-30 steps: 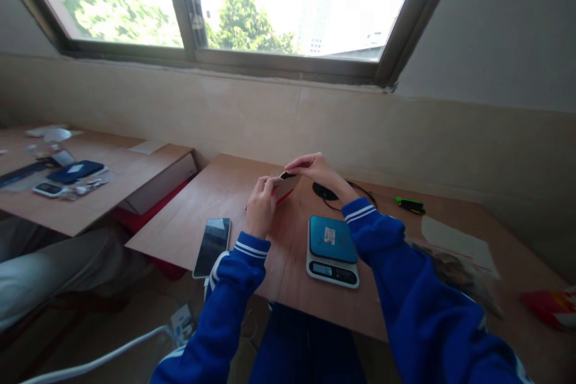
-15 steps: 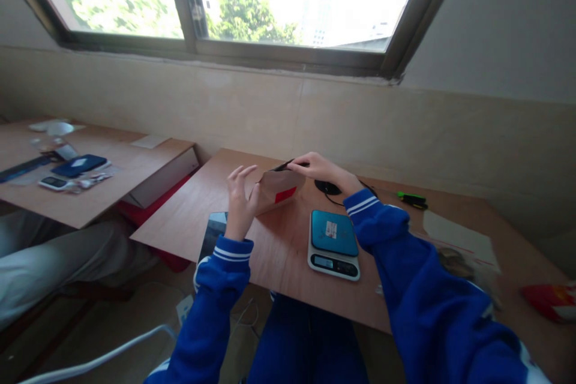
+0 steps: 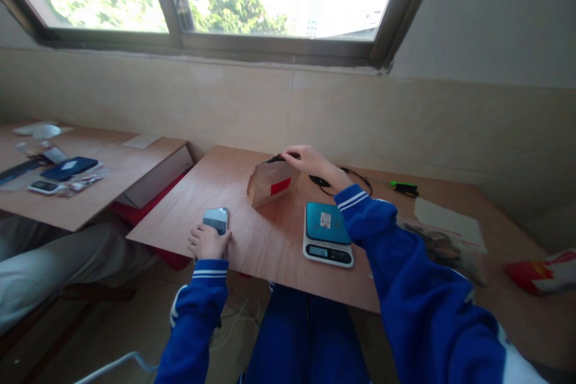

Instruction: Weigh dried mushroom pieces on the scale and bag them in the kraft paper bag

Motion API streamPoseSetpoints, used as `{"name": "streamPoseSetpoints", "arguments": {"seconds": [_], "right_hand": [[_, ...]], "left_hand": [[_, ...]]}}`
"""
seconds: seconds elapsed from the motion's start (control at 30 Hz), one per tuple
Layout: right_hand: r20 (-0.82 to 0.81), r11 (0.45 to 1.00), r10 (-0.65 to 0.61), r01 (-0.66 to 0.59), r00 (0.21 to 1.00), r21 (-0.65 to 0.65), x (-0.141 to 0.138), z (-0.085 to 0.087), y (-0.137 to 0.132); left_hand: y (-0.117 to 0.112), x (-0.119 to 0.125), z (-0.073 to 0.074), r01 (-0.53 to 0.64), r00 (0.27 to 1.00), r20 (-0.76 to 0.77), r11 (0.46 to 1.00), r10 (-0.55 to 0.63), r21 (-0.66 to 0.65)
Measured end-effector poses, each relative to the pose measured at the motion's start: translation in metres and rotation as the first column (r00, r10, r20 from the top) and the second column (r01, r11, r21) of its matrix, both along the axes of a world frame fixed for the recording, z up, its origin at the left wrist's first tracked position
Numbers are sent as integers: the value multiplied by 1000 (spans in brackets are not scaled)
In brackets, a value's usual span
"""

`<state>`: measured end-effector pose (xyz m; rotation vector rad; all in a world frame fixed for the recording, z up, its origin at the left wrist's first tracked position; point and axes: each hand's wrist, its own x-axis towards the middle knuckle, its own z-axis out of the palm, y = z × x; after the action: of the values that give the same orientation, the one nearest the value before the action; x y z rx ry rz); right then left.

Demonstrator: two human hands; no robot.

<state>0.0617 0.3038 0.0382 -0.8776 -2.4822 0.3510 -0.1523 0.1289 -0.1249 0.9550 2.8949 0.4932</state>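
A plywood table [image 3: 265, 252] carries a digital kitchen scale [image 3: 327, 235] with a teal top. Left of the scale sit a brown paper bag [image 3: 270, 185] with a red patch and a smartphone [image 3: 216, 220]. Behind it lies a black cable [image 3: 320, 180]. To its right lie a small green-and-black tool [image 3: 404, 188], a paper sheet [image 3: 445, 218], a clear plastic bag [image 3: 443, 249] and a red packet [image 3: 528, 277].
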Motion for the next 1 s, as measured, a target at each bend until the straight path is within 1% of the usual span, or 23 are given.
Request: {"name": "streamPoseSetpoints", "arguments": {"seconds": [0.17,0.3,0.4,0.47,0.53,0.63,0.67,0.73,0.8,0.87,0.9,0.93,0.97,1.0], "right_hand": [[10,999,-42,42,999,17,-12,-2,2],[40,997,-73,73,997,-11,-18,3,0],[95,996,-86,87,992,-3,-18,9,-2],[101,996,-88,88,991,5,-18,10,-2],[69,997,-81,82,994,-2,-18,9,-1],[-32,998,-51,50,998,-34,-19,6,3],[-75,999,-40,38,996,-32,-19,6,4],[-171,1000,-23,26,985,17,-16,5,3],[-273,995,-22,48,962,89,-7,5,-5],[-361,988,-58,104,931,110,11,-1,-19],[-395,985,-99,146,913,91,22,-8,-27],[-406,981,-141,181,903,62,36,-17,-36],[-401,976,-183,213,898,32,50,-30,-44],[-382,972,-215,234,899,3,65,-45,-51]], "left_hand": [[2,-3,-6,-12,999,-48,1000,12,11],[4,-4,-7,-15,997,-72,1000,15,8],[7,-6,-6,2,998,-65,1000,-2,-1],[7,-7,-6,1,998,-69,1000,-2,-9],[7,-8,-6,-1,997,-74,1000,-1,-18],[3,-8,-5,9,999,-52,999,-11,-39],[2,-10,-5,13,999,-33,999,-14,-42],[0,-16,-5,16,999,32,999,-15,-31],[-3,-29,-9,19,992,123,1000,-21,12],[-7,-49,-17,51,969,236,994,-73,101],[-9,-60,-23,76,947,296,983,-124,168],[-12,-72,-29,110,908,366,959,-203,260],[-14,-83,-36,122,855,438,928,-278,353],[-17,-93,-42,109,799,498,896,-336,430]]}}
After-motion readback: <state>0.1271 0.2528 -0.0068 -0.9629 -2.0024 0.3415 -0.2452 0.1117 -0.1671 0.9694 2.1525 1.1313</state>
